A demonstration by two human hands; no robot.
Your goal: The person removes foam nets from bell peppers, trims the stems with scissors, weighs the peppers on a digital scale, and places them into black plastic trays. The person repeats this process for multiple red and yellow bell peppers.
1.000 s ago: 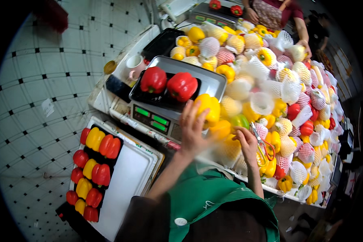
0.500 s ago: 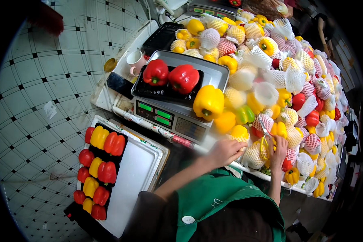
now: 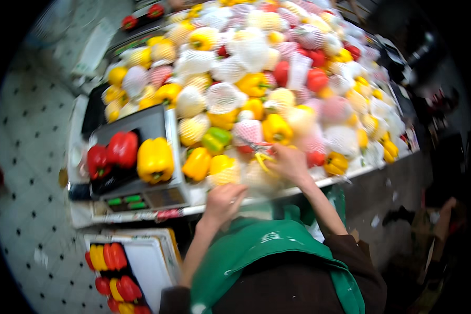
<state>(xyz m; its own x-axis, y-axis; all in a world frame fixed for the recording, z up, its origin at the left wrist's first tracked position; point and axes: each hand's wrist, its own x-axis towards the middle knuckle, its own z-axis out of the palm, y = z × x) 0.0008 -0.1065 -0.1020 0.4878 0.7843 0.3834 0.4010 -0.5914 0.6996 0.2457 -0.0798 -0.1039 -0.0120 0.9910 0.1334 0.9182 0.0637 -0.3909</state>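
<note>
My right hand [image 3: 289, 165] is closed on a pair of yellow-handled scissors [image 3: 264, 158], their blades reaching left over a pink-netted pepper. My left hand [image 3: 225, 203] is at the table's front edge, its fingers pinched together; whether something small is between them is hidden by blur. Just beyond it lies a yellow pepper [image 3: 222, 164] partly in a foam net. A green pepper [image 3: 216, 139] and a bare yellow pepper [image 3: 197, 163] lie close by. Left of these, a large yellow pepper [image 3: 155, 160] and two red peppers [image 3: 122, 149] rest on the scale [image 3: 166, 198].
A big heap of peppers in foam nets [image 3: 256, 47] covers the table. Below the scale, red and yellow peppers sit in black trays [image 3: 121, 260] beside a white foam box lid [image 3: 150, 267]. Cardboard boxes [image 3: 429, 235] stand on the floor at right.
The view has swung right, so the scale and heap now appear farther left. The scissors remain in my right hand; my left hand is still pinched near the table's edge.
</note>
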